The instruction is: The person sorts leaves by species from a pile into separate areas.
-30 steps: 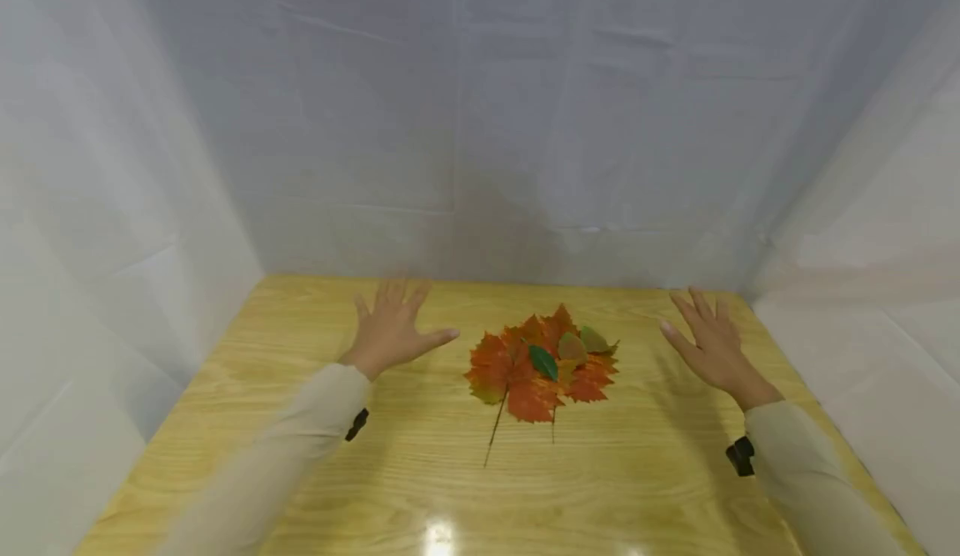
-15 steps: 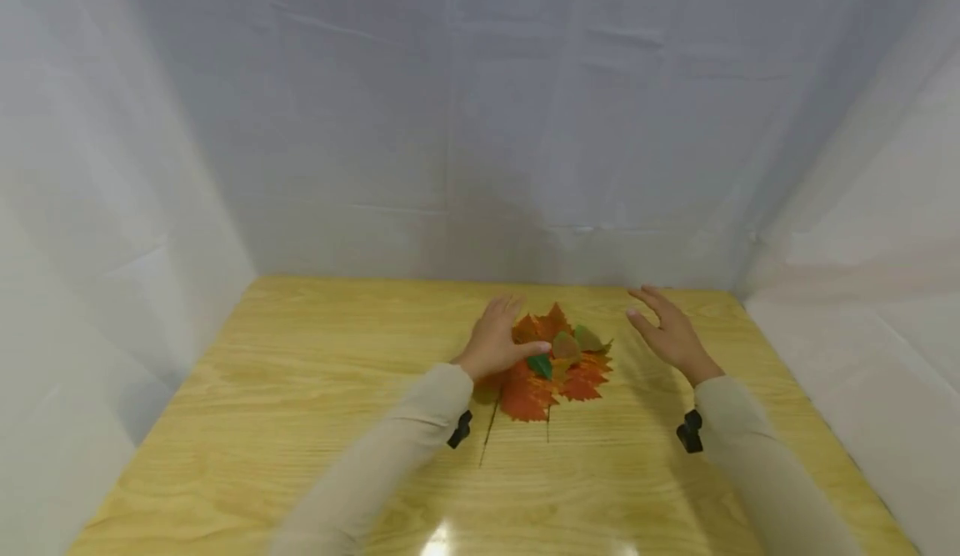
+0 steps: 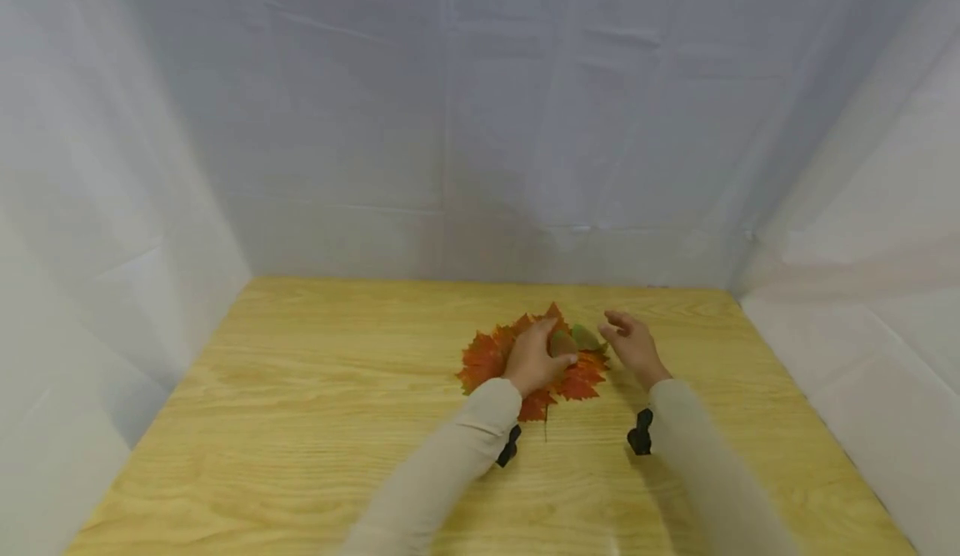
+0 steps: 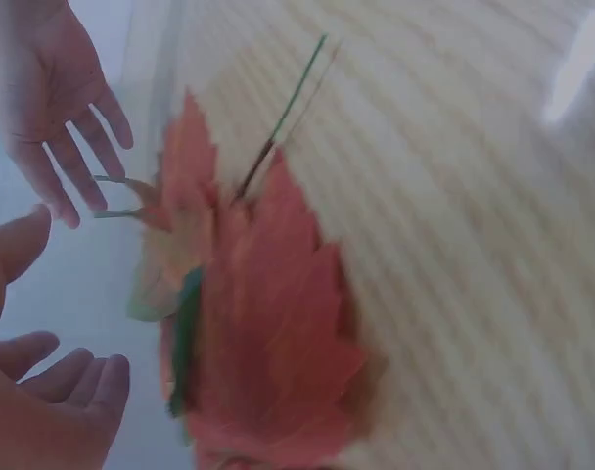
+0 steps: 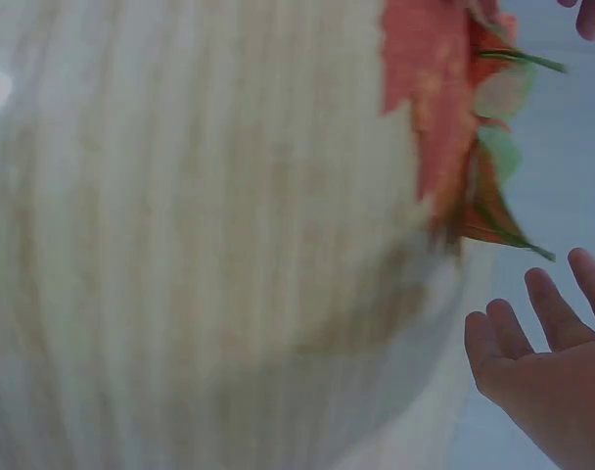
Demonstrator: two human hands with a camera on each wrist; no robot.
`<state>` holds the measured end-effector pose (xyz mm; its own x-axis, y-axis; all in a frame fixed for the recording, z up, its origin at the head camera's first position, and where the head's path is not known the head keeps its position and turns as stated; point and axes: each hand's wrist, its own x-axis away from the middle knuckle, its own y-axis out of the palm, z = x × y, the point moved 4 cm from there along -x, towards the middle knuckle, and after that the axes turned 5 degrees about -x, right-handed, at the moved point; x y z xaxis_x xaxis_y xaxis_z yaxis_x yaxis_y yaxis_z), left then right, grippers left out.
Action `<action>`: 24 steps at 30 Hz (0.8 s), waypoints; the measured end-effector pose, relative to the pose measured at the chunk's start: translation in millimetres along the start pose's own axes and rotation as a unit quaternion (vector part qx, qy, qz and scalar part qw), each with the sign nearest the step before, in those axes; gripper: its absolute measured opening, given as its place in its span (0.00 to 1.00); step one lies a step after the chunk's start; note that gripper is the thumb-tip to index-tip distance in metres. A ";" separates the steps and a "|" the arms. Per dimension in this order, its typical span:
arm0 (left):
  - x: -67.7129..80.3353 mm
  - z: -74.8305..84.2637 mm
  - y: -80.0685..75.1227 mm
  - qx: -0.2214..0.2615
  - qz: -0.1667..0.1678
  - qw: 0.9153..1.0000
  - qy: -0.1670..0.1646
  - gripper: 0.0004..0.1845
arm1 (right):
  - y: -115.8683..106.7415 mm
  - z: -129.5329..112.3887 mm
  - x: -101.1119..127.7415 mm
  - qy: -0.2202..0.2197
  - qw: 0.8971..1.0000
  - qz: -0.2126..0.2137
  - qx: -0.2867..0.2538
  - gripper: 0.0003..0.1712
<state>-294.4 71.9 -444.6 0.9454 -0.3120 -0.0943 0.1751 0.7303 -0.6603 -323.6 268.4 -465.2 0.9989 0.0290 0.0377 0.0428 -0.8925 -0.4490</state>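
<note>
A pile of orange-red maple leaves (image 3: 482, 358) with a few small green and olive leaves (image 3: 583, 338) on top lies on the wooden table (image 3: 300, 398). My left hand (image 3: 536, 354) is over the middle of the pile with relaxed, slightly bent fingers and covers part of it. In the left wrist view that left hand (image 4: 43, 397) holds nothing beside the leaves (image 4: 268, 333). My right hand (image 3: 630, 341) is at the pile's right edge with loosely curved fingers. The right wrist view shows this right hand (image 5: 542, 367) empty, just off the leaves (image 5: 444, 108).
White cloth walls (image 3: 480, 122) close in the table at the back and on both sides. Bare wood (image 3: 750, 423) lies on each side of the pile and toward the front edge. Thin leaf stems (image 4: 288, 108) stick out toward me.
Both hands have moved inward from the table's sides to the pile. The left hand crossed onto its middle, and the right hand came to its right edge.
</note>
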 end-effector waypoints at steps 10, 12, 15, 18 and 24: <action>0.6 -16.9 15.2 0.041 0.043 0.997 -0.040 0.34 | 17.8 31.6 2.4 0.078 0.988 0.085 -0.106 0.26; 0.8 -20.5 18.3 0.045 0.055 0.996 -0.047 0.33 | 19.7 34.4 3.3 0.087 0.987 0.095 -0.093 0.26; -0.9 -24.4 23.8 0.038 0.071 0.996 -0.050 0.31 | 19.6 32.6 4.9 0.068 0.992 0.108 -0.020 0.26; -3.8 -26.7 28.9 0.030 0.085 0.995 -0.045 0.29 | 18.6 27.2 6.5 0.045 0.991 0.120 0.037 0.24; -3.5 -28.0 34.5 0.019 0.109 0.993 -0.041 0.23 | 18.3 21.6 7.0 0.031 0.986 0.133 0.091 0.20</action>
<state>-299.3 81.1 -487.9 0.9810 -0.0942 -0.1698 -0.0275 0.7981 -0.6019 -315.4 261.9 -492.4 0.9721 -0.2288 -0.0506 -0.2123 -0.7686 -0.6035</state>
